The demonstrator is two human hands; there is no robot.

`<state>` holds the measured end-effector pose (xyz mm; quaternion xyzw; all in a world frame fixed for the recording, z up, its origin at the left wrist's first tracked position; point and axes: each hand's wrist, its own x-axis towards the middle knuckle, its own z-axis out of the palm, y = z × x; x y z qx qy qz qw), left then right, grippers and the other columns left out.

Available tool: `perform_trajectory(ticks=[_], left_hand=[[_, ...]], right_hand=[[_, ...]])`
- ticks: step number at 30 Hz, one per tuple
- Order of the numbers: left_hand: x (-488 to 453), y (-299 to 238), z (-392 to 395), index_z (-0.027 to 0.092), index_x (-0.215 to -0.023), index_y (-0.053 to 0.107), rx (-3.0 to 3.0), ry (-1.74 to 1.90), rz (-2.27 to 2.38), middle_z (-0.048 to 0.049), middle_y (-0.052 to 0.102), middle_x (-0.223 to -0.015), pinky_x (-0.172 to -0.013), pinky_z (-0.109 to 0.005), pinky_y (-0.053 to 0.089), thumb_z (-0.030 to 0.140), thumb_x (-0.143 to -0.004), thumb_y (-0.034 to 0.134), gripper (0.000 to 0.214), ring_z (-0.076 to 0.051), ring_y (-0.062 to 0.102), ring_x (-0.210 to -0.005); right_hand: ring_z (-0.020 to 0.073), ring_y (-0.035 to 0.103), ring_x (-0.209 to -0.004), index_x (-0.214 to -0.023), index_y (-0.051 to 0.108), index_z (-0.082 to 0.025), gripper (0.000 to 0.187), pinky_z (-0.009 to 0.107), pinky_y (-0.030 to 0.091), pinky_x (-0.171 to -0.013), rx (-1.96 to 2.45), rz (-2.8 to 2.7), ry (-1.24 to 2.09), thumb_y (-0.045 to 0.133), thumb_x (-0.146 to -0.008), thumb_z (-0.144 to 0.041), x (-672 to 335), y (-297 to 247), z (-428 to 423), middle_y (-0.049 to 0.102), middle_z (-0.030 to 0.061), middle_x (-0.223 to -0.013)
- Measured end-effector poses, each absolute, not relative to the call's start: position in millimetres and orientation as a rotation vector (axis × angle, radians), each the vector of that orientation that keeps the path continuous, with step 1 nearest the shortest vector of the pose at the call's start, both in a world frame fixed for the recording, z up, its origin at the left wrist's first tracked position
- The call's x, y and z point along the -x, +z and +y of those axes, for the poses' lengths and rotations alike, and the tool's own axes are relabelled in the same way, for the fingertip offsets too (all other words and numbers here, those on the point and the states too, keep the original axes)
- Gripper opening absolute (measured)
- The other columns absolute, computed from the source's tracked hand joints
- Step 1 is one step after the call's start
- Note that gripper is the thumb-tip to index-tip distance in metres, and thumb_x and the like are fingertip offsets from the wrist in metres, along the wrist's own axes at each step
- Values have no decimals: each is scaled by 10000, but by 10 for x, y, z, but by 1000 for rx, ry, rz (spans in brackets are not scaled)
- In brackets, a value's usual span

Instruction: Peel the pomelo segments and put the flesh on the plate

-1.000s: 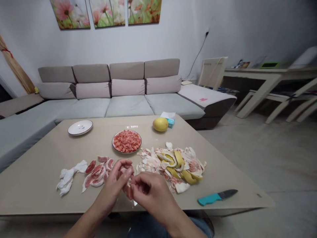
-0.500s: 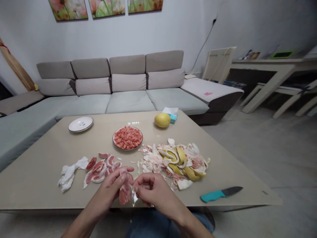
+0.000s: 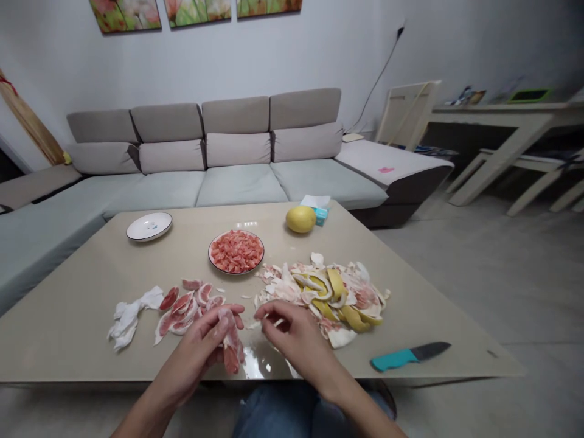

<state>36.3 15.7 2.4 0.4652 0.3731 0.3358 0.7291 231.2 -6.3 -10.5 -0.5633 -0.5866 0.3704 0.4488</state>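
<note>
My left hand (image 3: 203,340) is closed round a red pomelo segment (image 3: 232,345), held upright over the table's near edge with pale skin still on part of it. To its right hovers my right hand (image 3: 296,340), fingers curled, thumb and forefinger apart; I make out nothing between them. Beyond the left hand lie several more pomelo segments (image 3: 182,309). A heap of peel and white membrane scraps (image 3: 328,292) spreads just past the right hand. Behind both, a plate (image 3: 210,258) bears a mound of peeled red pulp pieces (image 3: 237,250).
A knife (image 3: 410,356) with a turquoise handle lies at the right near edge. A crumpled white tissue (image 3: 130,317) is at the left. Farther back are a white plate (image 3: 149,227), a whole yellow pomelo (image 3: 300,219) and a tissue pack (image 3: 321,215). A sofa (image 3: 237,182) stands behind the table.
My right hand has drawn away from the segment, a little up and to the right, and its fingers have parted. The left hand keeps the segment in nearly the same place.
</note>
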Motion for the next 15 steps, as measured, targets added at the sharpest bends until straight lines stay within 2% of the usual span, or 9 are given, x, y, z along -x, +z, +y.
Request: perform_trajectory(ticks=[2, 4, 8, 11, 15], left_hand=[[-353, 36, 158, 225, -1229, 626, -1042, 730, 860, -98, 617, -1120, -596, -259, 486, 471, -841, 626, 459, -154, 640, -701], [-347, 42, 159, 229, -1234, 625, -1075, 722, 899, -93, 618, -1122, -622, -263, 492, 472, -851, 612, 454, -156, 638, -724], [-361, 39, 163, 218, -1261, 604, -1154, 714, 918, -86, 646, -1071, -671, -276, 504, 457, -874, 585, 456, -171, 632, -765], [-380, 37, 167, 209, -1267, 599, -1195, 711, 926, -81, 664, -1025, -653, -269, 511, 455, -874, 583, 463, -161, 612, -731], [-374, 27, 163, 210, -1255, 611, -1259, 722, 961, -72, 661, -1021, -644, -259, 519, 449, -861, 602, 461, -141, 599, -687]], right_hand=[[244, 621, -925, -798, 693, -202, 111, 383, 467, -839, 1463, -1586, 531, 613, -764, -133, -2375, -135, -42, 693, 81, -944], [253, 613, -946, -789, 686, -197, 79, 392, 458, -854, 1455, -1673, 413, 641, -779, -133, -2379, -116, -71, 688, 86, -947], [169, 637, -812, -858, 686, -213, 113, 278, 480, -758, 1253, -1760, 631, 626, -844, -118, -2217, 20, -219, 692, 29, -854], [160, 646, -850, -831, 702, -216, 152, 264, 468, -799, 1178, -1787, 666, 635, -834, -80, -2090, 93, -295, 706, 18, -855], [163, 652, -816, -809, 716, -204, 174, 258, 475, -776, 1201, -1846, 658, 617, -831, -62, -2038, 102, -305, 707, 30, -832]])
